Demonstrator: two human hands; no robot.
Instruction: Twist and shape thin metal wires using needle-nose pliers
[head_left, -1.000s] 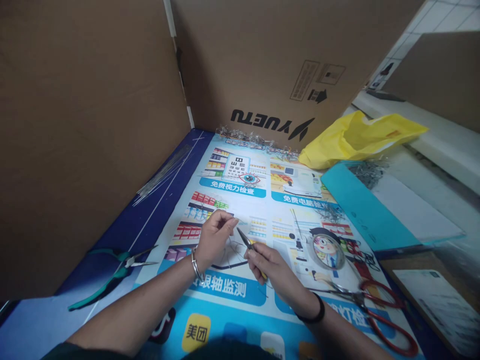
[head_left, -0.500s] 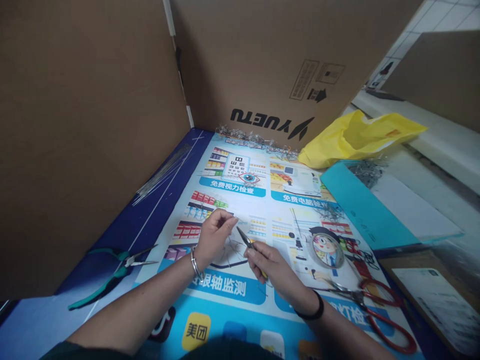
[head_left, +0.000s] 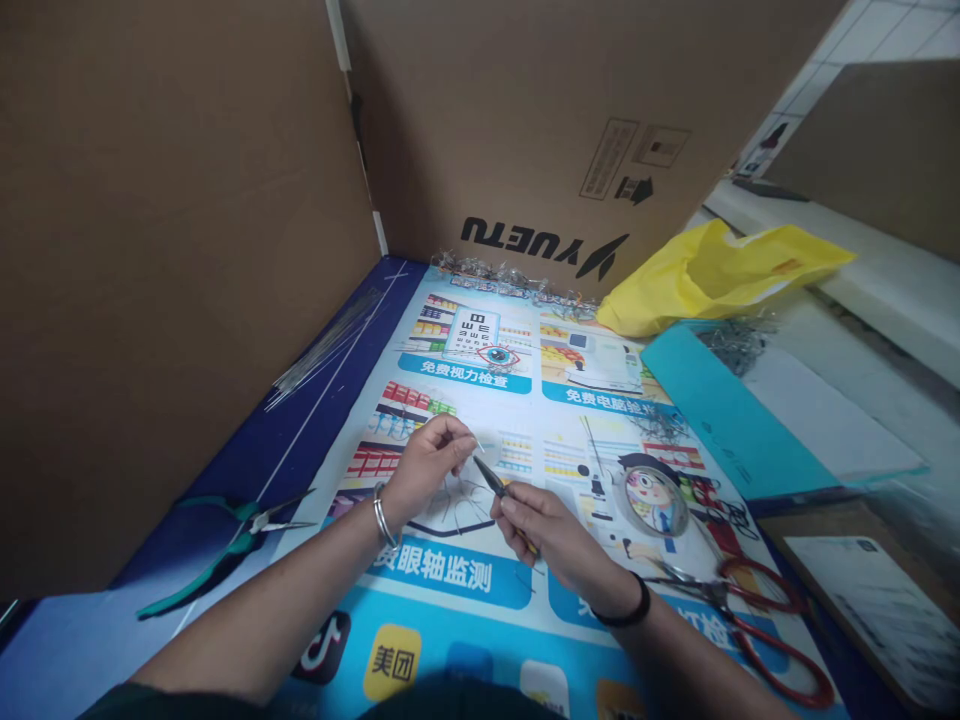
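My left hand [head_left: 427, 467] is pinched on a thin wire piece [head_left: 457, 492] over the printed poster [head_left: 480, 590]; loops of wire hang under the fingers. My right hand [head_left: 544, 530] grips small pliers [head_left: 491, 477] with yellow handles, and their tip points up-left toward the wire at my left fingertips. A silver bangle sits on my left wrist, a black band on my right.
Green-handled pliers [head_left: 225, 555] lie at the left, a bundle of straight wires [head_left: 326, 345] along the cardboard wall [head_left: 165, 250]. Red scissors [head_left: 750, 620] and a tape roll [head_left: 656, 500] sit at the right. A yellow bag [head_left: 712, 275] and a teal sheet [head_left: 720, 420] with wire bits lie behind.
Both hands have shifted slightly; my left wrist turned a little and the pliers' tip stays at the wire.
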